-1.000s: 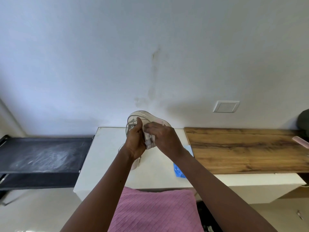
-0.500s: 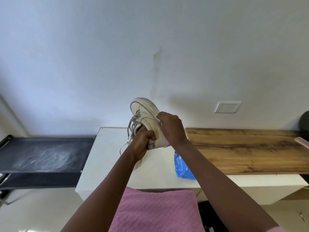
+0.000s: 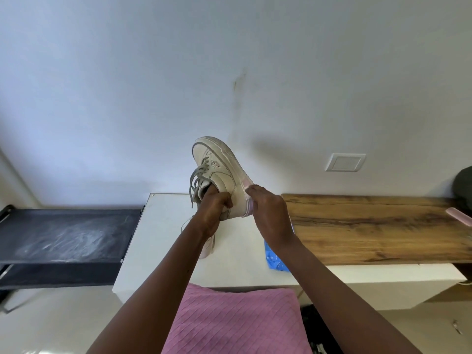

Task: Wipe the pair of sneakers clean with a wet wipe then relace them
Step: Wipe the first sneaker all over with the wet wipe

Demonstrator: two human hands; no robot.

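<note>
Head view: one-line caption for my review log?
Left hand holds a laced sneaker toe-up above the white table; right hand pinches its heel.

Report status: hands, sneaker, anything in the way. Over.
Left hand grips sneaker at collar, toe up. Right hand curled on its heel sole; wipe not discernible. Laces threaded, hanging loose. Nothing blocking; second sneaker on white table below.

A pale, evenly lit wall [image 3: 127,85] fills the upper view, marked by a faint vertical stain [image 3: 238,80] and what looks like a blank switch plate [image 3: 344,162]. Below it, a white surface [image 3: 166,238] adjoins a wooden top [image 3: 370,226] on the right. A dusty black rack [image 3: 63,233] stands on the left, over a glossy light floor [image 3: 51,323].
</note>
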